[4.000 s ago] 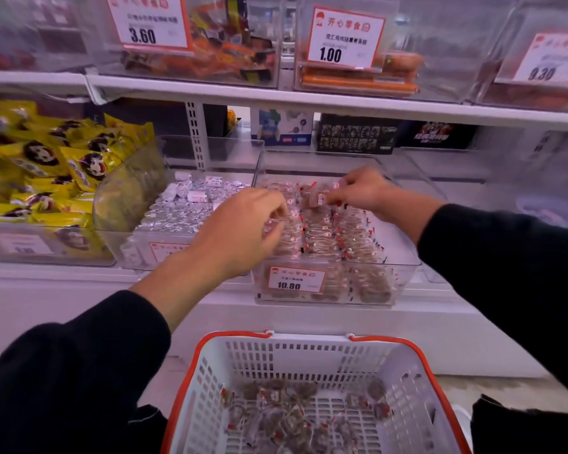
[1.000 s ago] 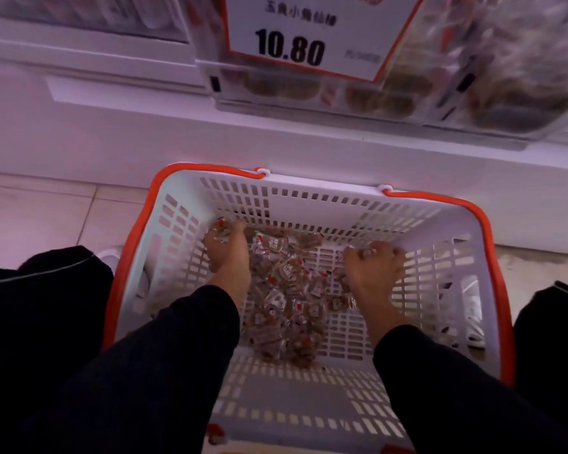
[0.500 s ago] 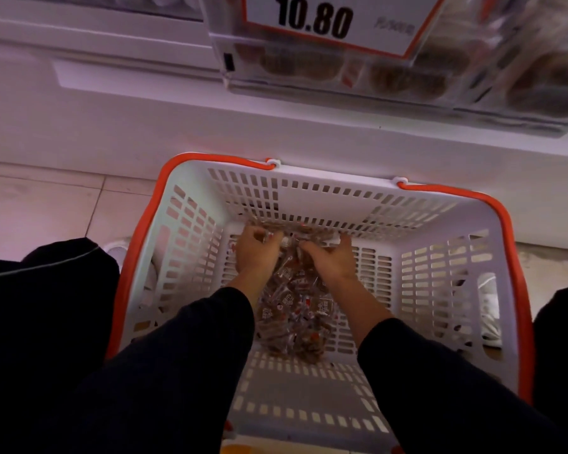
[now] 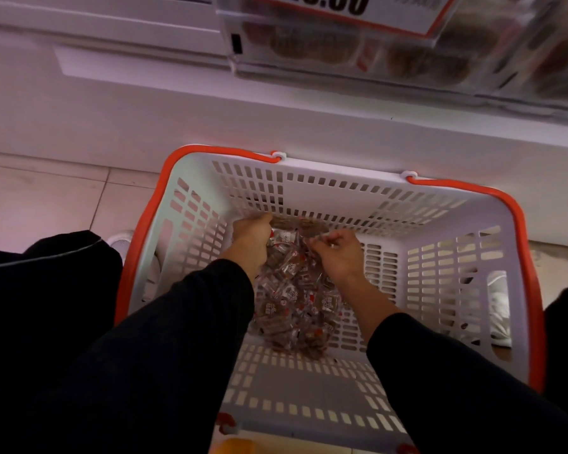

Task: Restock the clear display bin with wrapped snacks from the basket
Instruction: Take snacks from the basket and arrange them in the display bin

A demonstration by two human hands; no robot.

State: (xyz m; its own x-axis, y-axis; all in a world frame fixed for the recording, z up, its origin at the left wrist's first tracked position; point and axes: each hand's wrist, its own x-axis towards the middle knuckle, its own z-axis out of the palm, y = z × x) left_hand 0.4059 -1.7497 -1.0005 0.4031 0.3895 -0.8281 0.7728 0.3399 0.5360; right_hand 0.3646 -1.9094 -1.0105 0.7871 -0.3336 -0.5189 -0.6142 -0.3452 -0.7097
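The wrapped snacks (image 4: 292, 299) lie in a loose heap on the floor of the basket (image 4: 328, 204), gathered toward its far wall and running back along the middle; the near part of the basket floor shows bare slotted plastic. We see clear wrappers with brown pieces inside and small red and white marks, though the print is too blurred to read.

Both hands are down in the heap at its far end. The left hand (image 4: 251, 239) has its fingers curled into the snacks close to the far wall, and it appears to grip some of them (how many we cannot tell). The right hand (image 4: 340, 253) sits just beside it, fingers bent and pinching wrappers at the top of the pile. Dark sleeves (image 4: 191, 326) cover both forearms to the wrist.

The basket is white with an orange rim and stands on a pale tiled floor (image 4: 46, 198), its far wall near the white base of the shelving (image 4: 177, 119). Above that base, at the top edge of the view, hangs the clear display bin (image 4: 407, 60), with brown snacks visible through its front wall and a price tag (image 4: 358, 8) fixed on it
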